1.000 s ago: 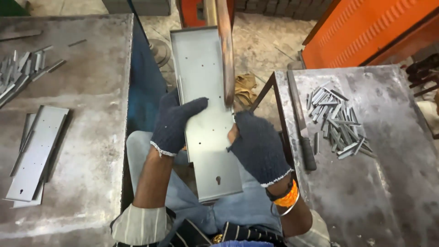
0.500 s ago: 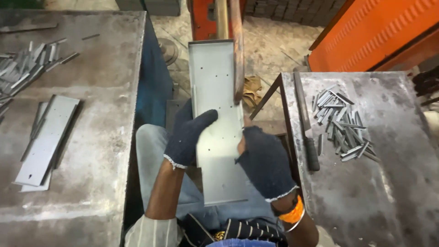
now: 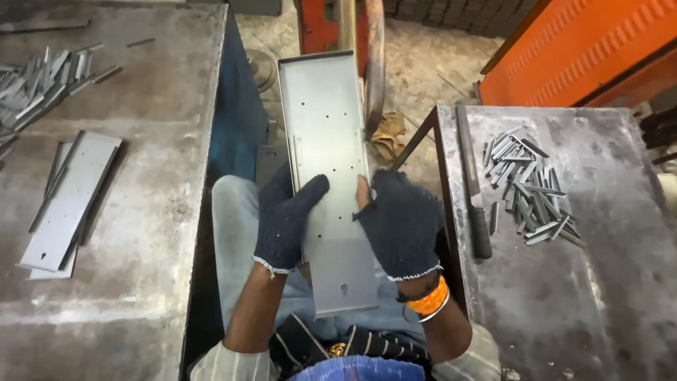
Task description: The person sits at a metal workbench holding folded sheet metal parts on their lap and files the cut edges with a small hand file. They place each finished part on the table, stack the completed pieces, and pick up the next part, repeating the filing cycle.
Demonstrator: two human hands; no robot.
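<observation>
The seated person is holding a long grey sheet-metal panel [image 3: 328, 176] lengthwise over the lap, in the narrow gap between two steel worktops. The left hand [image 3: 285, 215], in a dark knitted glove, is gripping the panel's left edge with its fingers [image 3: 312, 192] curled onto the face; the right hand [image 3: 402, 222], gloved likewise, is clamping the right edge with the thumb lying on top. The panel is showing raised lips along its long sides and far end, small punched holes, and a keyhole slot near the close end. Its far end is reaching toward an upright rusty post [image 3: 374, 67], just beside it on the right. The left worktop [image 3: 148, 233] is carrying a stack of similar flat panels [image 3: 67, 201] near its middle and a loose heap of short metal strips [image 3: 42, 81] at the far corner. The right worktop [image 3: 620, 282] is bearing another heap of short strips [image 3: 529, 187] and a long dark-handled tool [image 3: 474, 183] lying along its left edge. An orange machine housing [image 3: 585, 42] is standing behind it.
</observation>
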